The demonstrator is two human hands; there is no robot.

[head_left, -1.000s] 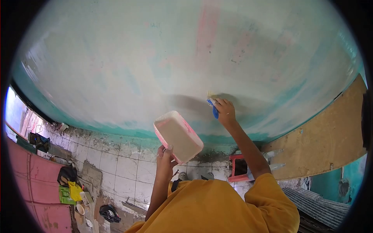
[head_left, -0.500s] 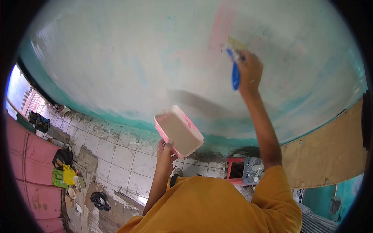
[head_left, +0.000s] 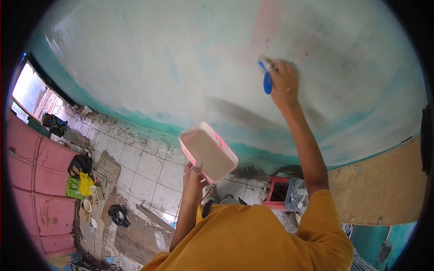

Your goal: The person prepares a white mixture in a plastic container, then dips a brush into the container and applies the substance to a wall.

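Far left, pink doors (head_left: 40, 180) close off the room. A black bag (head_left: 79, 165), a green bag (head_left: 72, 189) and a yellow bag (head_left: 86, 183) lie just beside them on the tiled floor (head_left: 135, 167), which is stained and strewn with debris.

Left of centre, the left hand (head_left: 193, 176) is raised and clenched on the near edge of a pink tray (head_left: 209, 151). The tray is held tilted above the hand, clear of the wall. Its inside is coated whitish; the depth of the contents cannot be told.

Right of centre, the right hand (head_left: 284, 83) is closed around a blue-handled tool (head_left: 267, 82). The pale tip of the tool touches the wall (head_left: 158, 58), above and well apart from the tray. The wall is patchy white with pink streaks and a teal band along its base.

Below the right arm, a red crate (head_left: 276, 192) stands on the floor with a dark opening. A grey container (head_left: 296, 194) holding pale pieces is just beside it. Far right, a plywood board (head_left: 384, 185) leans against the wall.
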